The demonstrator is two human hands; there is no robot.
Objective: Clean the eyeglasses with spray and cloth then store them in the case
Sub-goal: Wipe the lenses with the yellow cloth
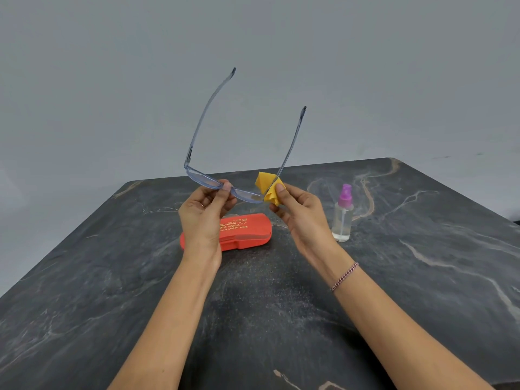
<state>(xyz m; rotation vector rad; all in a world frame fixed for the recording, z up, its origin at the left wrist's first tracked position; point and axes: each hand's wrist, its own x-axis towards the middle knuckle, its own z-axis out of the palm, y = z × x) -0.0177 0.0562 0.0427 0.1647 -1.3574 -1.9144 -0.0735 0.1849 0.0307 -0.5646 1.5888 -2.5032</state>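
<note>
I hold the eyeglasses (202,175), a clear bluish frame, up above the table with both temple arms unfolded and pointing up and away. My left hand (203,218) pinches the frame at the bridge. My right hand (298,212) pinches a folded yellow cloth (268,187) around the right lens at its outer corner. The orange case (242,230) lies shut on the table below my hands, partly hidden by my left hand. The clear spray bottle (342,218) with a purple nozzle stands upright to the right of my right hand.
A dark marbled table (408,249) with pale veins carries everything; its far edge runs just behind the bottle and its left edge slants toward me. A plain grey wall stands behind. A braided bracelet (344,276) circles my right wrist.
</note>
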